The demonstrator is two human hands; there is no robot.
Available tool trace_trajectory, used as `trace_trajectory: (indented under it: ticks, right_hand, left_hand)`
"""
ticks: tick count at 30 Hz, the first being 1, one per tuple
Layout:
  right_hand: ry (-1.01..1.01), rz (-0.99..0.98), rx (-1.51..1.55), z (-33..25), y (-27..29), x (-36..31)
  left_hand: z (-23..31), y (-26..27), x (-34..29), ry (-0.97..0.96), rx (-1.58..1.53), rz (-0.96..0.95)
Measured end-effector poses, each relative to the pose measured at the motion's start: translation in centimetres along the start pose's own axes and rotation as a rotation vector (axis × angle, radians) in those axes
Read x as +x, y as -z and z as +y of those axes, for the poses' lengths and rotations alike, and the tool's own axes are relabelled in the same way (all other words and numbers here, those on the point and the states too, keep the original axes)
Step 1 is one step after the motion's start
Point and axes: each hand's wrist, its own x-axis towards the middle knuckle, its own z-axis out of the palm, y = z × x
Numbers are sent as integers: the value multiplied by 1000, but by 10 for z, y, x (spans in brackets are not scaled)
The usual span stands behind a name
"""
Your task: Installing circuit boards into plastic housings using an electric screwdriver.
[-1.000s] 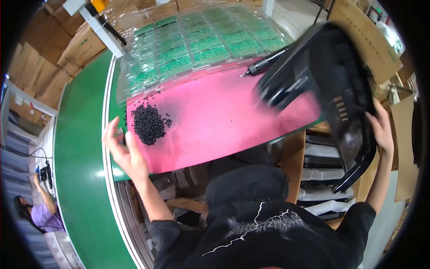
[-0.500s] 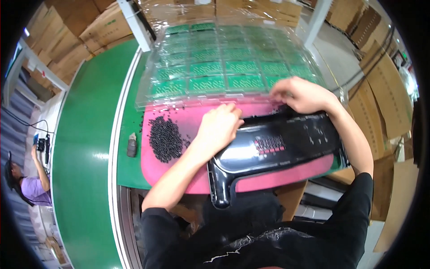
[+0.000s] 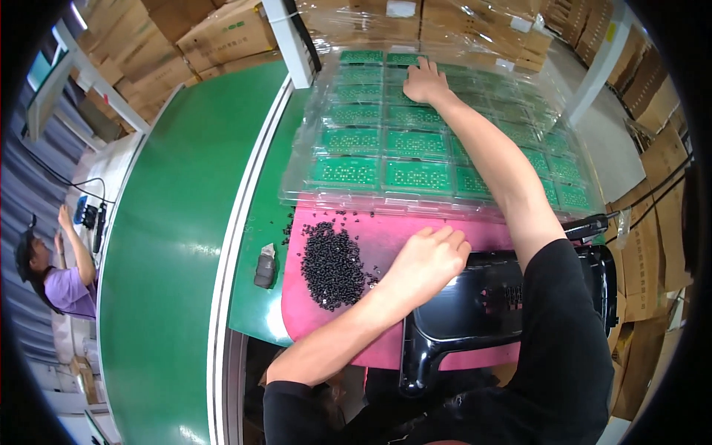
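Note:
A glossy black plastic housing (image 3: 475,311) lies over the pink mat (image 3: 315,311), its leg-like end pointing at me. Beside its upper left corner is my left hand (image 3: 432,261), fingers curled together; what they hold, if anything, is hidden. My right arm stretches across the housing to the clear plastic tray (image 3: 297,189) of green circuit boards (image 3: 417,174). Over the far rows, my right hand (image 3: 426,81) has its fingers spread on or just above a board. Small black screw-like pieces (image 3: 331,267) are heaped on the mat, left of my left forearm.
A dark lump (image 3: 265,268) sits on the green table left of the mat. A black handheld tool (image 3: 587,228) lies right of the housing. White posts (image 3: 288,44) flank the tray, with cardboard boxes (image 3: 226,37) behind. At far left works another person (image 3: 70,289).
My right hand has left the housing's far edge and reached forward over the circuit boards. My left hand stays by the housing's corner. The whole view has shifted.

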Motion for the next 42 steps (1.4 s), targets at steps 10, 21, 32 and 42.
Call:
trace_trajectory:
  ticks: [10,21,32,42]
  right_hand:
    - [137,299,213,4,21,-27]
    - [433,-405,1805,82,102,-356]
    - [627,196,608,137,95,-472]
    - [108,-60,1041,163,88,-503]
  left_hand:
    - [3,5,3,3,-32,18]
    - [30,33,19,346,-1218,650]
    - [78,49,4,74,-952,-784]
    - [67,37,2,239,-1086,-424]
